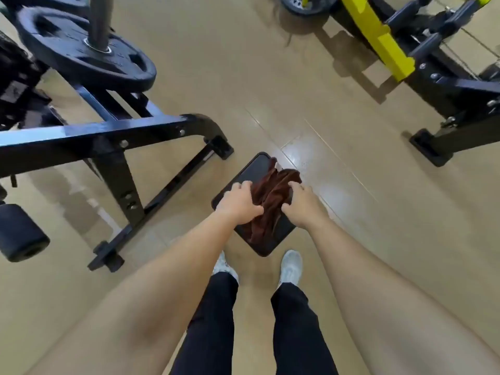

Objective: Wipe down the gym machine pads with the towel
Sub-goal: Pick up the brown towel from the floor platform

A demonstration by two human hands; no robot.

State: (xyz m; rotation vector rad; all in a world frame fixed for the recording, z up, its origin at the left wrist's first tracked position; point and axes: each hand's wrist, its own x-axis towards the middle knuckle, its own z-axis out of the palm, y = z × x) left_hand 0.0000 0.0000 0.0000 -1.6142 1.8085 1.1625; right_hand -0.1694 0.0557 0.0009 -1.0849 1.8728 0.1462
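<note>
Over the black pad [251, 171], your left hand [239, 203] and right hand [301, 205] each clutched the bunched brown towel [270, 196]; soft, light, best gripped in handfuls.

Glossy tan floor [270, 77], black frames [113, 136], perhaps tiled

Bare forearms with no sleeves, black trousers [295, 331] on both legs, and pale grey-white trainers [290, 266].
</note>
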